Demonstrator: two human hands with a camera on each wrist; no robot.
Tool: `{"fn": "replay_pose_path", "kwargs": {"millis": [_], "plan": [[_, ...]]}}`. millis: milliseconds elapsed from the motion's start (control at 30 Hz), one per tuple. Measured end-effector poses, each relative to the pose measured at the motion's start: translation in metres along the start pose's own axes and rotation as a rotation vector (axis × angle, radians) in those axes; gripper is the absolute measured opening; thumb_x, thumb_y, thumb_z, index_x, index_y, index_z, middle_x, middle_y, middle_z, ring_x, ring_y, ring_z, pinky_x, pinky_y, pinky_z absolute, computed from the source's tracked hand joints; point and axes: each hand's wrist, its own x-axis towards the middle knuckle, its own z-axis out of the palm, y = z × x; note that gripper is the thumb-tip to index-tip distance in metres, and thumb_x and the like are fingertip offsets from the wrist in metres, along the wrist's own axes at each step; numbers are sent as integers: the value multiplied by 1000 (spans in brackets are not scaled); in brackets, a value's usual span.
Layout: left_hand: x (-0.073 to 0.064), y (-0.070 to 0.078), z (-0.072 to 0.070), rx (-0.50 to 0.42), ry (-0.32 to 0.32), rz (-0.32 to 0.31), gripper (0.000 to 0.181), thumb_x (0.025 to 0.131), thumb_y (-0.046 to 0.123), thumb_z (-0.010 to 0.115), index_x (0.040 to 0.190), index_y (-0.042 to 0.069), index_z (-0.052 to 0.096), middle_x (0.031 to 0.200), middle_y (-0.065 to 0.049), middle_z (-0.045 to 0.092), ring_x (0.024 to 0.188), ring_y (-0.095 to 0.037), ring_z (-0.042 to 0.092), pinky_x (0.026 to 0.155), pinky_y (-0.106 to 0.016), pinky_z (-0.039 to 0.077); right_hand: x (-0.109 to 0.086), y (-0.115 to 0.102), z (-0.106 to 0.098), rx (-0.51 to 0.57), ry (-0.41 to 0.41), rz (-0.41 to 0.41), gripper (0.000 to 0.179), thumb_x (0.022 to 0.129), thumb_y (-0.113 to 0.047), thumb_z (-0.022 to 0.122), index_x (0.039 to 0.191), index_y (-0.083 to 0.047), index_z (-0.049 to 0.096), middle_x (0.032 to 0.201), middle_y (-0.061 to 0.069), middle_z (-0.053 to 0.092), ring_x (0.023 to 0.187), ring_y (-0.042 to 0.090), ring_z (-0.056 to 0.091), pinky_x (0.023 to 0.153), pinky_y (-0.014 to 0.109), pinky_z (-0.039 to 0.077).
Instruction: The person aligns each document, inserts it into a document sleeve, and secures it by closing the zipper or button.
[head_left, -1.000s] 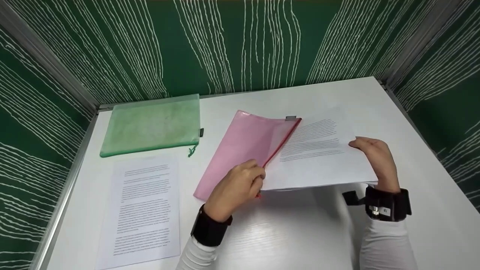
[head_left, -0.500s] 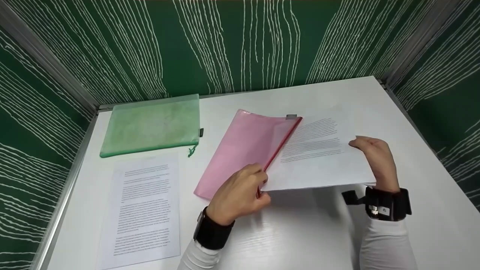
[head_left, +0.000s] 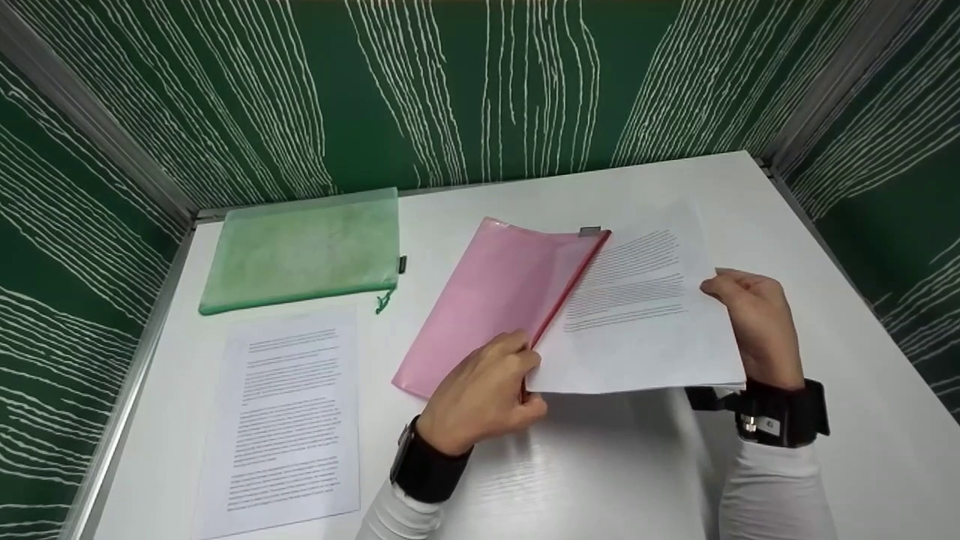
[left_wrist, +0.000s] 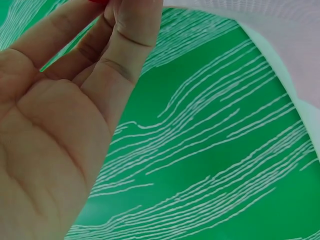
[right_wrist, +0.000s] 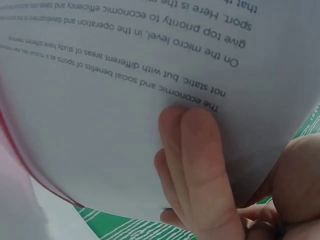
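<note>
Shifts pink pouch (head_left: pixel 484 292) slightly right with left hand (head_left: pixel 476 397), now extending thumb (head_left: pixel 534 410); nudges right hand (head_left: pixel 761 326) rightward; lowers near edge of printed sheets (head_left: pixel 637 356).

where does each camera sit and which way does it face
Head: worn on the head, facing forward and down at the pink pouch and held sheets; left hand, right hand and white sleeves show.
Left wrist: on that wrist, facing the left hand's palm, green white-lined surface beyond.
Right wrist: on that wrist, facing the right hand's fingers on the sheets.
Head and right wrist share the held sheets and right hand.
</note>
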Motion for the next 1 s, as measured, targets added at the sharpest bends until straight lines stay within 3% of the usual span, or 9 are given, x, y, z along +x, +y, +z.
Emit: {"fn": "replay_pose_path", "kwargs": {"millis": [133, 300, 400, 533, 700, 767, 867, 1000], "plan": [[2, -1, 1, -23, 12, -18, 27, 86, 12, 70, 65, 9, 54, 75, 4, 37, 69, -13, 42, 63, -19, 36, -2, 0, 2, 40, -21, -32, 35, 101, -5, 50, 132, 11, 49, 99, 0, 76, 77, 16, 74, 58, 30, 59], [3, 6, 8, 72, 73, -56, 28, 78, -2, 72, 62, 9, 52, 71, 1, 41, 63, -12, 41, 58, -21, 37, -6, 0, 7, 56, -42, -75, 28, 101, -3, 50, 125, 9, 57, 99, 4, 77, 73, 17, 74, 55, 31, 59], [3, 11, 12, 151, 118, -63, 24, 75, -5, 71, 63, 8, 55, 70, -1, 44, 61, -13, 45, 56, -24, 42, -7, 0, 10, 17, -53, -111, 33, 101, -2, 48, 129, 13, 54, 98, 4, 78, 55, 12, 67, 42, 22, 48], [4, 13, 16, 219, 194, -54, 17, 77, -5, 73, 67, 5, 63, 70, -2, 47, 61, -15, 49, 56, -27, 46, -8, 0, 15, -52, -61, -167, 40, 100, 1, 46, 134, 21, 48, 99, 0, 77, 35, 4, 41, 34, 23, 13], [7, 12, 16, 213, 228, -33, 13, 79, -7, 73, 72, 3, 68, 70, -1, 44, 61, -12, 44, 56, -24, 46, -9, 0, 19, -94, -60, -192, 41, 100, 1, 45, 135, 22, 49, 97, -3, 77, 34, 1, 23, 39, 34, 4], [8, 12, 17, 199, 236, -29, 13, 80, -7, 73, 73, 3, 69, 71, 0, 43, 62, -12, 43, 56, -23, 46, -9, 0, 21, -88, -65, -189, 40, 100, 1, 46, 135, 21, 50, 97, -1, 78, 35, 1, 30, 38, 32, 6], [9, 12, 19, 172, 265, -35, 11, 81, -8, 72, 80, 2, 70, 71, -2, 45, 62, -12, 43, 55, -24, 46, -9, 1, 24, -66, -95, -192, 39, 101, 0, 48, 134, 21, 50, 100, 1, 78, 48, 4, 55, 36, 22, 26], [12, 13, 21, 103, 301, -86, 19, 82, -11, 70, 100, -4, 70, 76, -6, 56, 65, -15, 53, 59, -26, 50, -7, 3, 27, -53, -151, -202, 40, 104, -3, 51, 136, 21, 49, 107, 3, 76, 78, 11, 71, 56, 19, 50]]}}
